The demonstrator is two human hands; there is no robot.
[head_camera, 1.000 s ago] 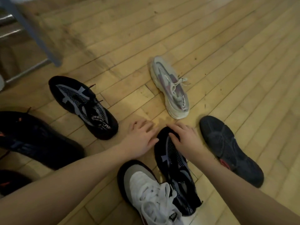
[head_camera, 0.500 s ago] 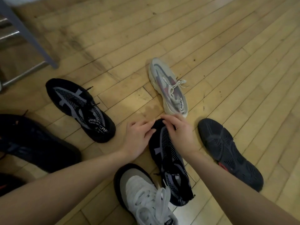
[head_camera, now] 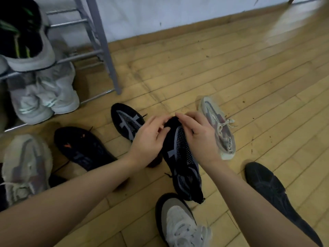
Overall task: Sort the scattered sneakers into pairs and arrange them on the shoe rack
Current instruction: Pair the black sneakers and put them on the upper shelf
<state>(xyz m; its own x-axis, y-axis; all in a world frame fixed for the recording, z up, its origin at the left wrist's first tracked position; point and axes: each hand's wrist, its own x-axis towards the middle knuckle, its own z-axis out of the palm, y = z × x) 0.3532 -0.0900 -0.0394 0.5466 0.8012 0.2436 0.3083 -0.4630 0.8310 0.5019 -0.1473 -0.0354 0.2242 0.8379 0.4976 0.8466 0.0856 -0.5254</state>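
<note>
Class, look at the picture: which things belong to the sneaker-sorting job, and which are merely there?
Belong to the job:
- black knit sneaker, gripped by left hand and right hand
- matching black sneaker
- pale sneaker
- white laced sneaker
- shoe rack

Merely there:
- wooden floor
- wall

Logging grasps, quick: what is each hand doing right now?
Left hand: closed on the toe of the black knit sneaker.
Right hand: closed on the same sneaker's toe.

Worn wood-plank floor (head_camera: 231, 72), dark specks scattered; pale wall (head_camera: 160, 13) behind.
</note>
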